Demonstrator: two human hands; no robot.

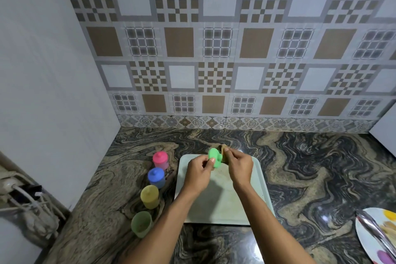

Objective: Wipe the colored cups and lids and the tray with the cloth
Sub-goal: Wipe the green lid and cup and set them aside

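Observation:
My left hand (200, 169) pinches a green lid (214, 157) above the far end of the white tray (246, 206). My right hand (239, 166) holds a brownish cloth (224, 152) against the lid's far side; most of the cloth is hidden by the fingers. Left of the tray stands a row of cups: a pink cup (160, 159) with its lid on, a blue cup (156, 177) with its lid on, a yellow cup (149, 196) with its lid on, and an open green cup (141, 223) nearest me.
The marbled counter (300, 167) meets a tiled wall behind and a plain white wall on the left. A plate (364, 231) with metal tongs and colored pieces sits at the right front edge. Pipes and cables hang at the lower left.

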